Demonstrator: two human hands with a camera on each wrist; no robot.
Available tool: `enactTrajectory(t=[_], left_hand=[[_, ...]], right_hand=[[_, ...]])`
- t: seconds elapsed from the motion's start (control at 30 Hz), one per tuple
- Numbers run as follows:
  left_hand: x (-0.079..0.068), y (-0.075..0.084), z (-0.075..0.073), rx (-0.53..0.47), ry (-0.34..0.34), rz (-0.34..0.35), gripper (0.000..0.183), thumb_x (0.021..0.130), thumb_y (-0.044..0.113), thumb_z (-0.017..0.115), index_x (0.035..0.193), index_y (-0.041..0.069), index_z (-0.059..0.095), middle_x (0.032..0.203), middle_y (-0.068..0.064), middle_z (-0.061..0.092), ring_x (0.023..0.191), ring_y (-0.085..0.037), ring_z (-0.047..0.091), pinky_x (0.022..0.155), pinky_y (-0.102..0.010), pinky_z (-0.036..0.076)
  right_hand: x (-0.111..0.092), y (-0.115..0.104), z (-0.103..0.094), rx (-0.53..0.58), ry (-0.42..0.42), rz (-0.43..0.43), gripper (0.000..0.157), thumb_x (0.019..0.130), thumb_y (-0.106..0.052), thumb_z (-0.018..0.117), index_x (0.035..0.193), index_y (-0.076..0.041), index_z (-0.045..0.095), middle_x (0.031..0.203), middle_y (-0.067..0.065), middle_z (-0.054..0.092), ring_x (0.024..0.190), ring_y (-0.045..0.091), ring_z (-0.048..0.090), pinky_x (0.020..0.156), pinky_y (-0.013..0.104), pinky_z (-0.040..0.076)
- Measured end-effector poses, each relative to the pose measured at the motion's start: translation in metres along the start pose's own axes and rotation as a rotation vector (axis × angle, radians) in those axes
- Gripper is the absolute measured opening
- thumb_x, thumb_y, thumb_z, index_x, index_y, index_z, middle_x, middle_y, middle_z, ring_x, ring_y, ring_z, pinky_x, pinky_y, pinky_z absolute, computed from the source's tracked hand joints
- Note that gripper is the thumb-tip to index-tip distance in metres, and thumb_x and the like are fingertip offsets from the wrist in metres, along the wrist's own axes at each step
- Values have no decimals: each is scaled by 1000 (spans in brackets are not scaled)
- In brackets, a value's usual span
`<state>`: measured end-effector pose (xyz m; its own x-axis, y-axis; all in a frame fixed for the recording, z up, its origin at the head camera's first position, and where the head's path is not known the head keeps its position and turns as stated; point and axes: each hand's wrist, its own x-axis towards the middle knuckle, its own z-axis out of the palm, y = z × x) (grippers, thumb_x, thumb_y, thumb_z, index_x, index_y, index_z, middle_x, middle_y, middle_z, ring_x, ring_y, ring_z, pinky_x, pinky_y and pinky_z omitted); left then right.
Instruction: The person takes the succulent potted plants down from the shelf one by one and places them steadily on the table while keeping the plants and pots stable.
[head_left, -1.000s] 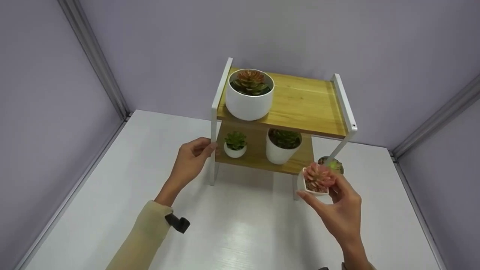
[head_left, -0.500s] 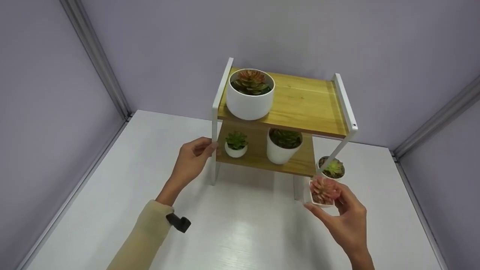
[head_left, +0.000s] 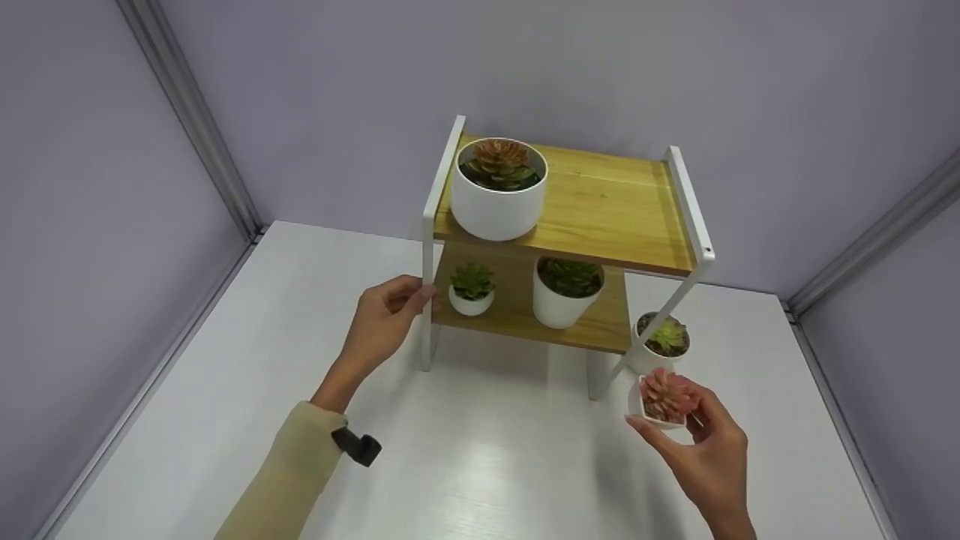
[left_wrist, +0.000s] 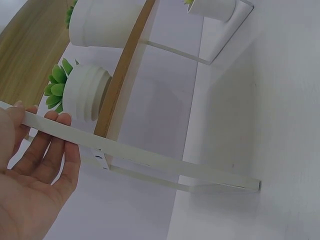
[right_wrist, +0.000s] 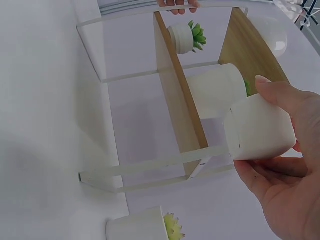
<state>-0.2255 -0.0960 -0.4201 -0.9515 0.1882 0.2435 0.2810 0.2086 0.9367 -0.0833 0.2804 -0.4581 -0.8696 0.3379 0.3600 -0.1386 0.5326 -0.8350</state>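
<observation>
In the head view my left hand point(head_left: 385, 319) grips the white front left post point(left_wrist: 150, 157) of a two-tier plant shelf point(head_left: 607, 202), thumb on one side and fingers on the other. My right hand point(head_left: 705, 454) holds a small squarish white pot with a pink succulent point(head_left: 667, 397), in front of the shelf's right end and apart from it. From the right wrist, the pot's white side and base point(right_wrist: 257, 130) show between thumb and fingers; the pink plant is hidden there. Close behind this pot, a white pot with a yellow-green succulent point(head_left: 664, 337) stands on the white table.
A wide white pot with a reddish succulent point(head_left: 499, 199) sits at the upper board's left. On the lower board are a small green succulent pot point(head_left: 471, 292) and a taller white pot point(head_left: 562, 300). Grey-lilac walls point(head_left: 885, 300) enclose the white table point(head_left: 480, 465).
My right hand has moved right and toward me with the pink succulent pot, away from the shelf's lower right corner. The left hand stays on the post.
</observation>
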Motion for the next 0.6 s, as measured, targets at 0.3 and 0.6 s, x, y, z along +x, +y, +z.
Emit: enactTrajectory(t=[0.3, 0.6], left_hand=[[0, -1, 0, 9, 6, -10, 26, 100, 27, 59, 105, 5, 71, 99, -16, 72, 103, -25, 69, 97, -45, 51], [0, -1, 0, 15, -2, -11, 27, 101, 27, 57, 107, 5, 71, 100, -15, 72, 104, -25, 69, 97, -45, 50]], right_hand=[[4, 21, -2, -16, 23, 80, 69, 62, -10, 93, 124, -13, 64, 124, 1, 66, 110, -4, 61, 87, 7, 50], [7, 39, -2, -44, 38, 66, 69, 65, -7, 92, 127, -7, 61, 126, 4, 65, 109, -9, 59, 87, 4, 47]])
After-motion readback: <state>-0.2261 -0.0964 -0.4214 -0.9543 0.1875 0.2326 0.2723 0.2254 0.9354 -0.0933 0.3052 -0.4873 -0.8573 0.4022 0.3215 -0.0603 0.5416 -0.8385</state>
